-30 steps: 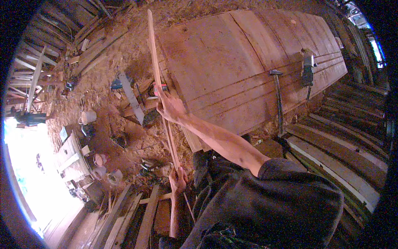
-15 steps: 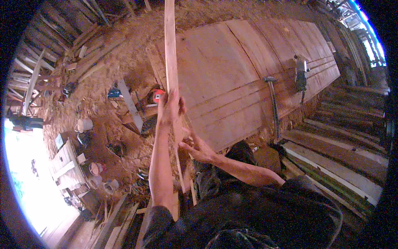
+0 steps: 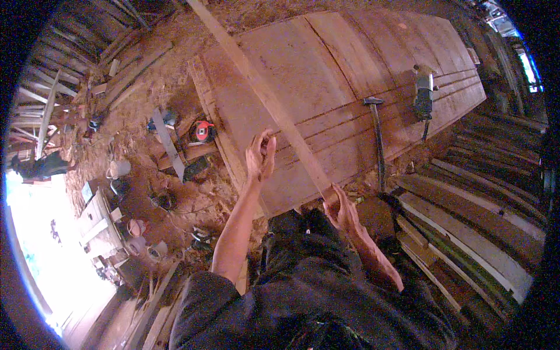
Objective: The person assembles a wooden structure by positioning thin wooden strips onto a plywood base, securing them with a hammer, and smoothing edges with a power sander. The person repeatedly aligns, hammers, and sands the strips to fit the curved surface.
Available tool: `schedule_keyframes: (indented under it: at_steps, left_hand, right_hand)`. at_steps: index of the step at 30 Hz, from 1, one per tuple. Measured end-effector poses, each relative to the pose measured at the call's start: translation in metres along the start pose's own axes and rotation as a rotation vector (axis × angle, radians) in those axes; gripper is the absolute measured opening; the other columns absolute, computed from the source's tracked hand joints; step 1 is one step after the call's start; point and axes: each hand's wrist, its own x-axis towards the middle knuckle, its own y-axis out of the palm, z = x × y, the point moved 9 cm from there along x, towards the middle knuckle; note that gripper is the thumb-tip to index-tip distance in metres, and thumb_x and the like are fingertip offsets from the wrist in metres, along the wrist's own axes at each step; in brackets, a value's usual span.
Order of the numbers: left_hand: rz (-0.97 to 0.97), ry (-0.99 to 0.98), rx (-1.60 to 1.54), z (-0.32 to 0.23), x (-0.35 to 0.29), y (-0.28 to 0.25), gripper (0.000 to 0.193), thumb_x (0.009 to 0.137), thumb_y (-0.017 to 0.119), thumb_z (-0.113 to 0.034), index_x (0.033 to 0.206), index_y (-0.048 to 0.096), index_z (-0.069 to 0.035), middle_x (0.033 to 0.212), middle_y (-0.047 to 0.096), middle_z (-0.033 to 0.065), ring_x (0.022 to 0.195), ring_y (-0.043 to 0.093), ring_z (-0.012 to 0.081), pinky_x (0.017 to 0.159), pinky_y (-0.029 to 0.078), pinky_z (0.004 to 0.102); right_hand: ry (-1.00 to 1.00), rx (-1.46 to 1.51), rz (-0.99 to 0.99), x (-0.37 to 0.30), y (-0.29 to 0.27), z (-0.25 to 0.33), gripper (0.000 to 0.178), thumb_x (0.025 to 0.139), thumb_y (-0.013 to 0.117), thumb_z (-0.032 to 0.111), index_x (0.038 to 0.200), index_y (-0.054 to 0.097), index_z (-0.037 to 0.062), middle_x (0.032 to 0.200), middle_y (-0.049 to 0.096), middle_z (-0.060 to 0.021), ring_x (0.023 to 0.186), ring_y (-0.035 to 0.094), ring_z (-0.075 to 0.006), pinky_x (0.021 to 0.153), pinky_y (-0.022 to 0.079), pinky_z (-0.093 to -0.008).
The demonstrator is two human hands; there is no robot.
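Observation:
A long, narrow wooden strip [image 3: 262, 90] slants over the large brown wooden panel [image 3: 332, 58], running from the far left to the near middle. Its near end is at my right hand [image 3: 344, 213], where fingers and thumb close about it. My left hand [image 3: 261, 156] is raised over the panel, left of the strip and apart from it. Its fingers are loosely curved and apart, with nothing in them. Right of the strip a hammer [image 3: 378, 140] lies across the panel's near edge. Beyond it a dark power tool with a metallic top [image 3: 424, 96] rests on the panel.
A red tape measure [image 3: 203, 132] sits left of the panel, beside a flat grey board [image 3: 168, 140]. Buckets [image 3: 118, 169] stand on the littered ground farther left. Stacked planks [image 3: 466, 233] fill the right side. Bright light enters at the left.
The strip has swung from nearly upright in view to a slant across the panel. My left hand has let go of it. My right hand has moved right, to its near end.

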Motion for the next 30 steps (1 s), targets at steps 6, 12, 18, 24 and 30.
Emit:
schedule_keyframes:
  at_steps: [6, 12, 18, 24, 30]
  left_hand:
    - [-0.06, -0.01, 0.088, 0.026, -0.017, 0.004, 0.028, 0.098, 0.067, -0.022, 0.117, 0.069, -0.003, 0.096, 0.067, 0.0115, 0.086, 0.068, 0.0224, 0.075, 0.056, 0.0363]
    - [-0.118, 0.046, 0.069, 0.033, 0.011, 0.001, 0.026, 0.098, 0.066, -0.023, 0.115, 0.069, -0.003, 0.097, 0.068, 0.0123, 0.086, 0.068, 0.0253, 0.078, 0.055, 0.0374]
    - [-0.145, 0.169, 0.351, 0.025, 0.112, -0.037, 0.026, 0.097, 0.065, -0.027, 0.113, 0.069, -0.006, 0.097, 0.071, 0.013, 0.089, 0.069, 0.0274, 0.081, 0.054, 0.0403]
    - [-0.188, 0.339, 0.69, 0.071, 0.268, -0.04, 0.061, 0.095, 0.066, -0.048, 0.135, 0.059, -0.002, 0.122, 0.069, 0.0218, 0.122, 0.059, 0.0393, 0.107, 0.045, 0.0464]
    - [-0.034, 0.092, 0.861, 0.115, 0.371, -0.004, 0.102, 0.091, 0.051, -0.078, 0.16, 0.031, -0.006, 0.161, 0.037, 0.0258, 0.148, 0.038, 0.0406, 0.125, 0.019, 0.0565]
  right_hand:
    - [0.101, 0.049, 0.111, -0.054, 0.011, -0.021, 0.073, 0.093, 0.074, 0.023, 0.154, 0.036, 0.0071, 0.13, 0.065, -0.0264, 0.104, 0.071, -0.0437, 0.085, 0.059, -0.0484]
    - [0.185, 0.12, 0.081, -0.074, 0.04, -0.043, 0.07, 0.093, 0.076, 0.024, 0.15, 0.04, 0.0066, 0.128, 0.066, -0.0273, 0.105, 0.071, -0.0449, 0.087, 0.058, -0.0487]
    - [0.178, 0.075, -0.014, -0.069, 0.055, -0.037, 0.071, 0.09, 0.08, 0.024, 0.148, 0.041, 0.0096, 0.11, 0.072, -0.0239, 0.089, 0.073, -0.043, 0.077, 0.059, -0.0483]
    - [0.317, 0.039, -0.018, -0.076, 0.075, -0.023, 0.067, 0.09, 0.078, 0.019, 0.144, 0.041, 0.0066, 0.089, 0.072, -0.019, 0.078, 0.072, -0.0353, 0.073, 0.057, -0.045]
    - [0.699, 0.114, 0.11, -0.082, 0.076, -0.028, 0.041, 0.1, 0.065, 0.028, 0.125, 0.052, -0.0011, 0.088, 0.073, -0.0173, 0.081, 0.072, -0.0325, 0.072, 0.054, -0.0436]
